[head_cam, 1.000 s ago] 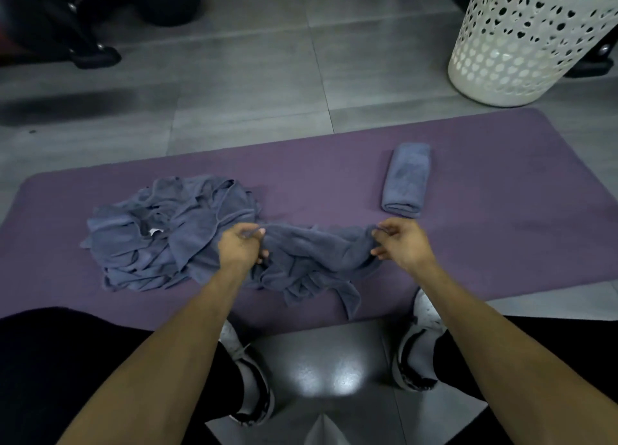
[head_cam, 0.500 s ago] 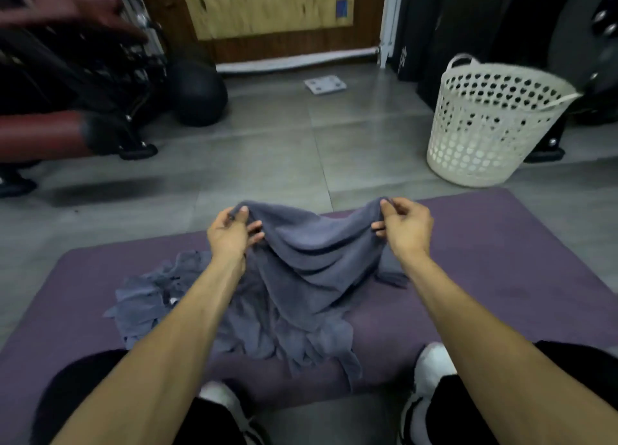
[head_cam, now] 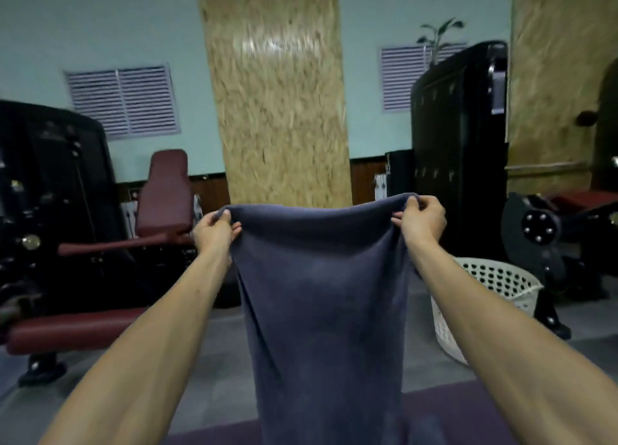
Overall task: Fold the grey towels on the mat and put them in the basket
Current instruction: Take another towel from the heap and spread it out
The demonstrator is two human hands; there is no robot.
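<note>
A grey towel (head_cam: 326,307) hangs spread out in front of me, held up by its two top corners. My left hand (head_cam: 214,232) pinches the left corner and my right hand (head_cam: 421,220) pinches the right corner, both at arm's length. The towel drops straight down past the bottom of the view. A white perforated basket (head_cam: 501,289) stands on the floor to the right, partly behind my right forearm. Only a strip of the purple mat (head_cam: 465,411) shows at the bottom. The towel pile and the folded towel are out of view.
A dark red padded gym bench and machine (head_cam: 77,324) fill the left side. A black weight machine (head_cam: 548,234) stands behind the basket on the right. A wood-textured pillar (head_cam: 277,93) rises straight ahead. Grey floor (head_cam: 217,361) lies between mat and machines.
Both hands have lifted the towel from the mat up to chest height and spread it flat. My head has tilted up, so the mat and pile have dropped out of view.
</note>
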